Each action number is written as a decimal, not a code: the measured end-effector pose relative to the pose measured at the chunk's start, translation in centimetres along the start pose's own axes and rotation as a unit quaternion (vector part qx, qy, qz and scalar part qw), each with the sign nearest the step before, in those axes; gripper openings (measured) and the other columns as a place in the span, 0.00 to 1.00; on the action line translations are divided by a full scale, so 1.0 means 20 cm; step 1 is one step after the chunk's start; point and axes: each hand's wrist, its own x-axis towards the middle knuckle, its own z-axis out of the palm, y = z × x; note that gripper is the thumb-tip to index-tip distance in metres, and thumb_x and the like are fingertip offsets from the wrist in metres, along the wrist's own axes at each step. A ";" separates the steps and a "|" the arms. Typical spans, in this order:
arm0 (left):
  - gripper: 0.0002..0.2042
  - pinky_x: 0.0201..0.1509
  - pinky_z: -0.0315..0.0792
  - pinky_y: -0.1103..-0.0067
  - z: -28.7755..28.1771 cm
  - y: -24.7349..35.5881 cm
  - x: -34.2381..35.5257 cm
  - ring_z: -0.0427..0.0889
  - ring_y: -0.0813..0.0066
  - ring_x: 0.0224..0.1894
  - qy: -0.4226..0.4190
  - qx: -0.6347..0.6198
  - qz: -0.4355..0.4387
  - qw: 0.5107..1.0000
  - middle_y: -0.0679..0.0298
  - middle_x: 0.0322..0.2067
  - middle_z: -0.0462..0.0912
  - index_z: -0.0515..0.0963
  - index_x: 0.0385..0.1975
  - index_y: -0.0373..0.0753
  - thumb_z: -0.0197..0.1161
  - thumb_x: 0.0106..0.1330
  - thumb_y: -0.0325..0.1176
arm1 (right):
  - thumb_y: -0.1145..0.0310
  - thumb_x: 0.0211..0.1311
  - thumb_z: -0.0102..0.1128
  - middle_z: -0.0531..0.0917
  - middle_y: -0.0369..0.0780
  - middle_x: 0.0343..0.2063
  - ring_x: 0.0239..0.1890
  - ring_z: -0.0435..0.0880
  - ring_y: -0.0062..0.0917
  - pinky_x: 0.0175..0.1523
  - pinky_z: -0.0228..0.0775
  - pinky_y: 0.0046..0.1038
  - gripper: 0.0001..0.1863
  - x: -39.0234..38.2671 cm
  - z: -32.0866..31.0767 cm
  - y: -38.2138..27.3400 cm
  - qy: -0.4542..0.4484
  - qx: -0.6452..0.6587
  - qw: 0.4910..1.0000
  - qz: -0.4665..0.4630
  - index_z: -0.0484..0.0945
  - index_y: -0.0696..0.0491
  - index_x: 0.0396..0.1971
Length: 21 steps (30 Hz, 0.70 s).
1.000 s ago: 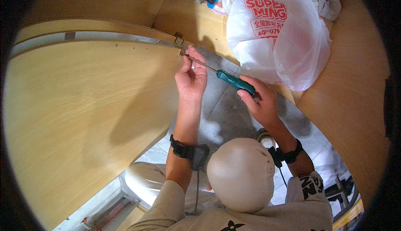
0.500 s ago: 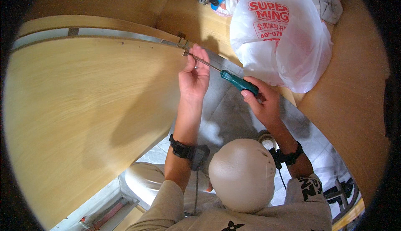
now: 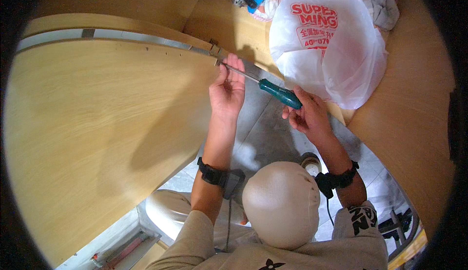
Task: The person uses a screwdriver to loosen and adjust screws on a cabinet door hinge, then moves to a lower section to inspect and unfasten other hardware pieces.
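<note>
A screwdriver (image 3: 280, 93) with a dark green handle and thin metal shaft slants up and left toward the metal hinge (image 3: 215, 50) at the edge of a wooden door (image 3: 112, 99). My right hand (image 3: 312, 114) grips the rear end of its handle, fingers curled about it. Palm up, my left hand (image 3: 227, 89) is beside the hinge with its fingers stretched out. The shaft crosses in front of these fingers, and the thumb is close to its tip. Whether the tip sits in a screw is too small to tell.
A white plastic bag (image 3: 331, 55) with red print fills the shelf at upper right. Crumpled cloths (image 3: 380, 6) lie behind it. A wooden side panel (image 3: 414, 99) rises on the right. Grey floor tiles (image 3: 258, 133) show below my hands.
My right hand has shifted its hold on the handle; its thumb and fingers sit differently. The screwdriver keeps almost the same slant. My left hand has barely moved.
</note>
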 end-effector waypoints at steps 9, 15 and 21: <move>0.10 0.60 0.67 0.63 0.03 0.02 -0.05 0.75 0.61 0.51 -0.014 -0.020 -0.030 0.999 0.53 0.47 0.76 0.69 0.43 0.29 0.50 0.65 0.25 | 0.69 0.54 0.63 0.78 0.41 0.37 0.30 0.78 0.23 0.33 0.68 0.20 0.17 -0.04 0.11 0.03 0.105 -0.510 0.742 -0.422 0.72 0.56 0.43; 0.08 0.59 0.67 0.61 -0.01 -0.02 -0.01 0.78 0.65 0.45 -0.009 -0.092 -0.043 0.995 0.56 0.40 0.78 0.70 0.41 0.29 0.51 0.64 0.24 | 0.68 0.54 0.63 0.78 0.42 0.36 0.32 0.78 0.23 0.33 0.68 0.20 0.17 -0.04 -0.03 0.08 -0.003 -0.091 0.993 -0.074 0.71 0.56 0.43; 0.06 0.58 0.67 0.59 0.05 -0.02 -0.04 0.79 0.65 0.43 0.002 -0.031 -0.021 0.999 0.58 0.36 0.79 0.71 0.37 0.32 0.51 0.63 0.26 | 0.68 0.53 0.63 0.79 0.43 0.35 0.32 0.80 0.26 0.33 0.71 0.25 0.19 -0.02 -0.01 0.10 0.005 -0.210 0.971 -0.112 0.71 0.56 0.45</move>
